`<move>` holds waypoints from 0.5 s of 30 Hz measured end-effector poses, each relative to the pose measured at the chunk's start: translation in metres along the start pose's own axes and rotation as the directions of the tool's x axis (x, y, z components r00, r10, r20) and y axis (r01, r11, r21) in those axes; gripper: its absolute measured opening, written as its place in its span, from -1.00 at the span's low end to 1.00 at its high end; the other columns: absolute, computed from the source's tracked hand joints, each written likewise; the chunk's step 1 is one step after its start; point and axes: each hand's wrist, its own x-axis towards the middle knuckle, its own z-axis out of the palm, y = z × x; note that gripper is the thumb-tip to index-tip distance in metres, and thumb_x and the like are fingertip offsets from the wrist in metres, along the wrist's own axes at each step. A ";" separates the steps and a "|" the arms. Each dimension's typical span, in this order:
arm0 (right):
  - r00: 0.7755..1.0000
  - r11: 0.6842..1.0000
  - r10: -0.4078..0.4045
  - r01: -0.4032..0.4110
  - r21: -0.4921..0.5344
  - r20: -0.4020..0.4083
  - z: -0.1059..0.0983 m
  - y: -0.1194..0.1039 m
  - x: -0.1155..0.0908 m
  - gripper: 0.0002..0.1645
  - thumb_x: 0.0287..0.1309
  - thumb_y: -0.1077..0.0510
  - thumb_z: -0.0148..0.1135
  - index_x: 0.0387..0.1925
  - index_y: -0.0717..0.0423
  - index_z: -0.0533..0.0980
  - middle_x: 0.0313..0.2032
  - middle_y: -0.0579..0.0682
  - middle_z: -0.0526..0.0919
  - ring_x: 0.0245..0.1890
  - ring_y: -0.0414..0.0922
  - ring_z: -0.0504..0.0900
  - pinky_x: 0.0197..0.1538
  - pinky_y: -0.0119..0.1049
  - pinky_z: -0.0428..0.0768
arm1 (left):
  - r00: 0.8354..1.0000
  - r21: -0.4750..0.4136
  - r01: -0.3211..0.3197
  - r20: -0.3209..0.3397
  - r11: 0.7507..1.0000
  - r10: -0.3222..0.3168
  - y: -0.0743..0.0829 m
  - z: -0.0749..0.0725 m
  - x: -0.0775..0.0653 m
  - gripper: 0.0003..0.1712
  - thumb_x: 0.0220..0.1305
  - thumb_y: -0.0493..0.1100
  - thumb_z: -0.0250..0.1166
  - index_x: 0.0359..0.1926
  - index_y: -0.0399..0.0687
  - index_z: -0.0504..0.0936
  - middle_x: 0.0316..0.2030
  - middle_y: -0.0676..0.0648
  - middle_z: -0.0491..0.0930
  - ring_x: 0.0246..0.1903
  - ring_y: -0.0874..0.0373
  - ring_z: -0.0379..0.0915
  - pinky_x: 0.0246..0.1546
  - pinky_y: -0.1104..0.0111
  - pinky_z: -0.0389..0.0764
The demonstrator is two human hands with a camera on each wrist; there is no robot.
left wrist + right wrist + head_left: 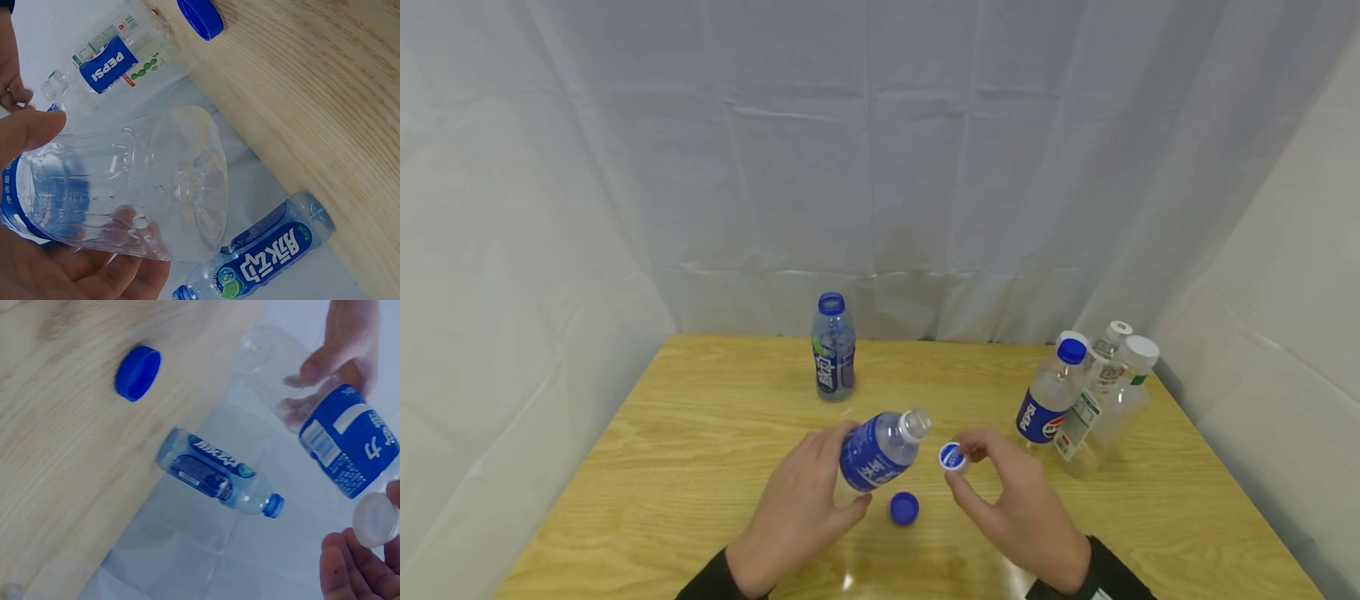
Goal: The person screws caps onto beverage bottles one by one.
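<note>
My left hand [801, 496] grips a clear bottle with a blue label [874, 454]. The bottle is tilted, its uncapped mouth pointing up and to the right; in the left wrist view its see-through base [194, 181] shows. Between thumb and fingertips my right hand [1015, 500] pinches a small white bottle cap [953, 457] with a blue printed top. The right wrist view shows the pale inside of this cap [375, 519], apart from the bottle. On the table below, between both hands, lies a loose dark blue cap [904, 508].
A bluish bottle [833, 358] stands upright at the table's back, blue at its neck. To the right, a blue-capped Pepsi bottle [1048, 396] is grouped with several clear bottles [1120, 400]. White sheeting [865, 167] surrounds the wooden table [715, 417].
</note>
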 end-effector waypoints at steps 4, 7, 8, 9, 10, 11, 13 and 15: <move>0.997 0.997 -0.051 0.054 0.054 -0.059 -0.004 -0.003 0.004 -0.45 0.12 0.32 0.40 0.16 0.06 0.52 0.00 -0.09 0.69 -0.10 -0.22 0.65 0.01 -0.47 0.62 | 1.000 0.005 -0.003 0.007 1.000 0.003 0.002 0.000 0.000 0.07 -0.18 0.09 0.64 0.36 -0.12 0.38 0.11 -0.09 0.62 0.05 0.07 0.56 0.08 0.12 0.64; 0.990 0.991 -0.097 0.106 0.079 -0.101 -0.005 -0.005 0.005 -0.40 0.14 0.35 0.35 0.25 0.11 0.49 0.06 0.00 0.69 -0.07 -0.17 0.67 0.10 -0.53 0.57 | 1.000 0.006 -0.007 0.010 1.000 0.007 0.002 0.000 -0.001 0.07 -0.20 0.08 0.65 0.35 -0.09 0.39 0.11 -0.08 0.62 0.06 0.08 0.56 0.09 0.13 0.64; 0.987 0.989 -0.109 0.119 0.084 -0.114 -0.004 -0.005 0.006 -0.40 0.15 0.36 0.33 0.26 0.12 0.49 0.08 0.02 0.68 -0.06 -0.17 0.67 0.12 -0.56 0.55 | 1.000 0.007 -0.008 0.015 1.000 0.008 0.002 0.001 -0.001 0.07 -0.21 0.08 0.66 0.35 -0.08 0.39 0.11 -0.08 0.62 0.06 0.08 0.56 0.09 0.13 0.64; 0.984 0.987 -0.122 0.133 0.087 -0.128 -0.004 -0.006 0.007 -0.40 0.17 0.35 0.32 0.27 0.14 0.48 0.11 0.04 0.68 -0.05 -0.15 0.68 0.14 -0.55 0.54 | 1.000 0.008 -0.008 0.020 1.000 0.008 0.003 0.001 -0.001 0.07 -0.21 0.08 0.66 0.35 -0.06 0.39 0.11 -0.07 0.62 0.06 0.09 0.56 0.09 0.14 0.64; 0.982 0.986 -0.130 0.143 0.090 -0.139 -0.004 -0.006 0.007 -0.42 0.20 0.34 0.31 0.27 0.14 0.48 0.13 0.05 0.67 -0.04 -0.15 0.68 0.16 -0.56 0.54 | 1.000 0.011 -0.007 0.027 1.000 0.007 0.003 0.002 -0.002 0.07 -0.21 0.08 0.66 0.35 -0.05 0.39 0.11 -0.06 0.62 0.06 0.10 0.56 0.09 0.14 0.63; 0.979 0.983 -0.141 0.156 0.093 -0.149 -0.003 -0.007 0.008 -0.44 0.24 0.32 0.29 0.28 0.16 0.47 0.15 0.07 0.66 -0.03 -0.14 0.69 0.17 -0.55 0.53 | 0.999 0.008 -0.007 0.032 1.000 0.007 0.003 0.002 -0.002 0.07 -0.22 0.07 0.66 0.35 -0.05 0.39 0.10 -0.06 0.62 0.06 0.10 0.56 0.09 0.15 0.63; 0.972 0.978 -0.164 0.182 0.100 -0.168 -0.002 -0.007 0.009 -0.50 0.33 0.24 0.25 0.28 0.19 0.47 0.16 0.09 0.66 0.00 -0.12 0.69 0.19 -0.53 0.53 | 0.999 0.006 -0.005 0.043 1.000 0.004 0.004 0.003 -0.003 0.07 -0.21 0.07 0.66 0.36 -0.04 0.39 0.10 -0.05 0.62 0.05 0.11 0.56 0.09 0.15 0.63; 0.963 0.972 -0.191 0.213 0.103 -0.188 -0.001 -0.006 0.011 -0.53 0.40 0.16 0.19 0.27 0.23 0.47 0.16 0.12 0.65 0.02 -0.08 0.70 0.21 -0.50 0.54 | 0.999 0.003 -0.006 0.048 1.000 0.006 0.006 0.004 -0.003 0.07 -0.20 0.06 0.66 0.36 -0.05 0.39 0.10 -0.05 0.63 0.05 0.11 0.56 0.10 0.15 0.63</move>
